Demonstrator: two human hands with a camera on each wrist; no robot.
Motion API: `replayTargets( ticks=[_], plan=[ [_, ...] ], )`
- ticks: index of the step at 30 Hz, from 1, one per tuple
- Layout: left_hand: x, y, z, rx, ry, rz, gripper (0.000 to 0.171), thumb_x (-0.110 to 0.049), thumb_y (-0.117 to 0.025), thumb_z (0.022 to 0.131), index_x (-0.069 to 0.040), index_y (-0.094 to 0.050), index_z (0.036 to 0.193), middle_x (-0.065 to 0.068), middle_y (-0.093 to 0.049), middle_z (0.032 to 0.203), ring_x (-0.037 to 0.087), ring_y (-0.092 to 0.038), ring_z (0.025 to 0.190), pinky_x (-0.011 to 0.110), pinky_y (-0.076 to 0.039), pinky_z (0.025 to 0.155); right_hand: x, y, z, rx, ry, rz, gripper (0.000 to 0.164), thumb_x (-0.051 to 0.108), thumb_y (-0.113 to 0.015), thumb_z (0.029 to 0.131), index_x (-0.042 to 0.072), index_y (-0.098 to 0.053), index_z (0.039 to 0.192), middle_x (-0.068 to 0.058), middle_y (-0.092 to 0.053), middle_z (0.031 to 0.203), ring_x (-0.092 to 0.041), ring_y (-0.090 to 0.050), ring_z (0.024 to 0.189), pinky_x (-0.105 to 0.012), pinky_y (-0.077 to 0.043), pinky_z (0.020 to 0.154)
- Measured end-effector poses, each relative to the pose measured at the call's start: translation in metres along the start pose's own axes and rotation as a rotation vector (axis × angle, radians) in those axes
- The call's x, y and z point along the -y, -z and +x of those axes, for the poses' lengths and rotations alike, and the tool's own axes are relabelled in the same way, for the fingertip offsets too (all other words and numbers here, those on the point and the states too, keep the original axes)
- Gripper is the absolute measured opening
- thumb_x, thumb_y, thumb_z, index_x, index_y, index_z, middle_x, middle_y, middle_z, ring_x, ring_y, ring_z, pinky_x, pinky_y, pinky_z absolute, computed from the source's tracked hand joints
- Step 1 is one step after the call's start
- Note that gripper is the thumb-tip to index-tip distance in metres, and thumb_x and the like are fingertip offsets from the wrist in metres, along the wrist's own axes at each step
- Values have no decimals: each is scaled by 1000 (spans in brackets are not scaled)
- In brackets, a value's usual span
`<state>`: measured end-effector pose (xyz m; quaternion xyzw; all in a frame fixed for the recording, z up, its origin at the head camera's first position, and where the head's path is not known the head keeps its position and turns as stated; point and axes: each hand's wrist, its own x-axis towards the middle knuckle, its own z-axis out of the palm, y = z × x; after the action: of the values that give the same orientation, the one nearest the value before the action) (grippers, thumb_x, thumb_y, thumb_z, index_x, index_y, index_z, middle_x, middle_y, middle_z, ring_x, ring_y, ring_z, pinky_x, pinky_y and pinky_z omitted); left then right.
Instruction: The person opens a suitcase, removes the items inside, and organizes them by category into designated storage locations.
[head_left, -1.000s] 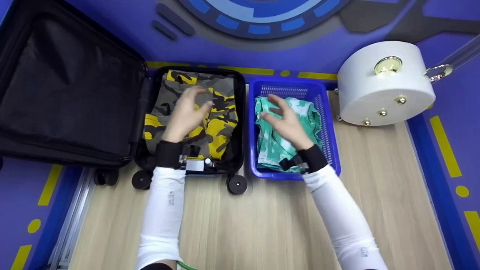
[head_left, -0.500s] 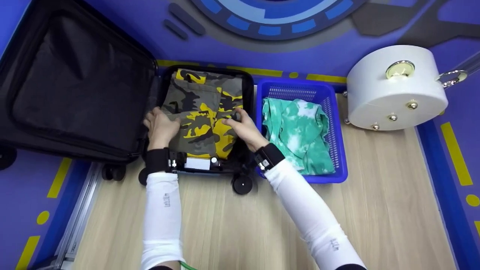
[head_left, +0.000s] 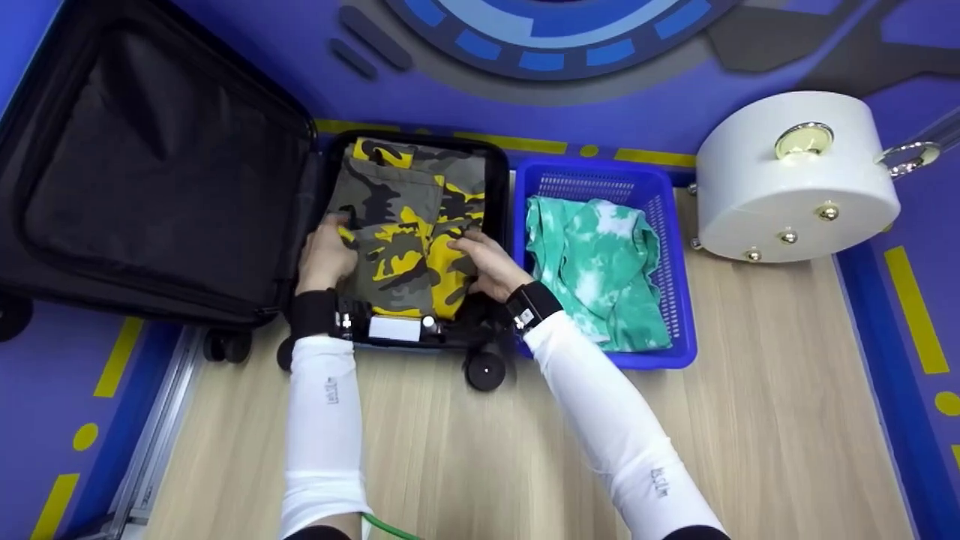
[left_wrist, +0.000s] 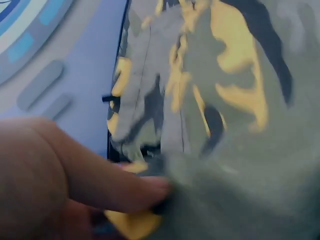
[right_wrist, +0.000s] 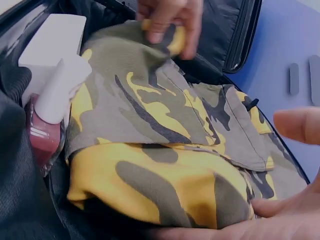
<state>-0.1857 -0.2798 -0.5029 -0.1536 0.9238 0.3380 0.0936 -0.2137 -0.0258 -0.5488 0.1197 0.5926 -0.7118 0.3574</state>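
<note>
A folded yellow, grey and black camouflage garment (head_left: 397, 217) lies in the black suitcase (head_left: 496, 172). On its left side my left hand (head_left: 326, 255) pinches the edge of the cloth between thumb and fingers. The left wrist view shows that thumb (left_wrist: 135, 192) pressing on the fabric. My right hand (head_left: 491, 262) is at the garment's right edge with fingers spread. In the right wrist view its fingers (right_wrist: 270, 207) touch the cloth's lower edge, and one finger stands apart above. How far they reach under the fabric is hidden.
A white box (head_left: 394, 328) and a white-capped red bottle (right_wrist: 42, 135) sit at the suitcase's front edge. To the left the suitcase lid (head_left: 165, 187) stands open. On the right are a blue basket (head_left: 681, 315) with green tie-dye clothing (head_left: 600, 255) and a white bag (head_left: 787, 180).
Both hands came down from above the suitcase and basket to the garment's sides. The right hand moved left, away from the basket. Lately the left hand has taken hold of the cloth edge.
</note>
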Motion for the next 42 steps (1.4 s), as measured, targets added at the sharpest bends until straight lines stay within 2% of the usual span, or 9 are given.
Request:
replayTargets(
  ticks=[6, 10, 13, 15, 23, 27, 30, 34, 42],
  plan=[
    [-22, -4, 19, -53, -106, -168, 73, 11, -36, 82, -20, -30, 148, 11, -40, 146, 35, -47, 114, 45, -37, 93, 0, 3, 2, -6, 20, 41, 80, 25, -63, 87, 16, -16, 151, -8, -17, 154, -29, -33, 133, -69, -24, 100],
    [-20, -13, 28, 83, 22, -55, 77, 6, -37, 87, -22, -11, 153, 15, -15, 157, 46, -19, 137, 58, -18, 109, -1, 1, 2, 1, 16, 45, 77, 24, -63, 88, 17, -19, 151, -9, -22, 152, -28, -43, 126, -65, -29, 99],
    [-17, -20, 31, 160, 113, 13, 78, 1, -40, 90, -21, 0, 153, 19, 16, 156, 50, 12, 138, 65, 1, 108, -1, -1, 2, 22, 17, 34, 71, 24, -62, 89, 19, -25, 149, -8, -32, 147, -27, -49, 120, -60, -35, 97],
    [-15, -24, 33, 175, 143, 26, 79, -3, -41, 91, -21, 4, 153, 24, 25, 152, 52, 17, 136, 66, 4, 107, -2, -2, 2, 38, 25, 26, 65, 24, -62, 90, 19, -31, 147, -6, -37, 143, -26, -51, 117, -55, -39, 95],
    [-6, -24, 34, 218, 245, -31, 96, -14, -50, 90, -23, 29, 145, 29, 10, 153, 54, -12, 136, 68, -12, 105, -4, -2, 3, 106, 39, 49, 54, 22, -60, 91, 9, -41, 140, -8, -45, 139, -26, -52, 115, -43, -46, 90],
    [-2, -23, 33, 263, 323, -46, 105, -35, -56, 89, -15, 32, 143, 28, -1, 154, 51, -8, 138, 70, -11, 104, -5, 0, 3, 98, 30, 84, 57, 21, -60, 91, 7, -37, 141, -8, -43, 138, -27, -50, 118, -40, -47, 92],
    [2, -23, 31, 290, 312, -27, 104, -44, -56, 88, -6, 21, 147, 29, -3, 154, 55, 0, 137, 69, -8, 105, -5, -1, 3, 90, 23, 99, 59, 20, -60, 91, 7, -34, 142, -8, -41, 138, -27, -49, 121, -40, -46, 95],
    [6, -22, 29, 290, 251, -4, 103, -46, -56, 87, 5, 9, 147, 30, -14, 152, 53, -10, 137, 63, -9, 108, -5, -1, 3, 78, 3, 86, 61, 22, -60, 90, 8, -32, 143, -9, -39, 140, -28, -48, 122, -45, -45, 96],
    [7, -17, 26, 300, 235, 6, 112, -51, -60, 84, 7, 12, 146, 32, -15, 151, 44, -22, 137, 50, -22, 111, -6, 1, 4, 119, 79, -28, 67, 16, -64, 89, 18, -31, 147, -9, -40, 141, -21, -50, 117, -35, -44, 95]
  ],
)
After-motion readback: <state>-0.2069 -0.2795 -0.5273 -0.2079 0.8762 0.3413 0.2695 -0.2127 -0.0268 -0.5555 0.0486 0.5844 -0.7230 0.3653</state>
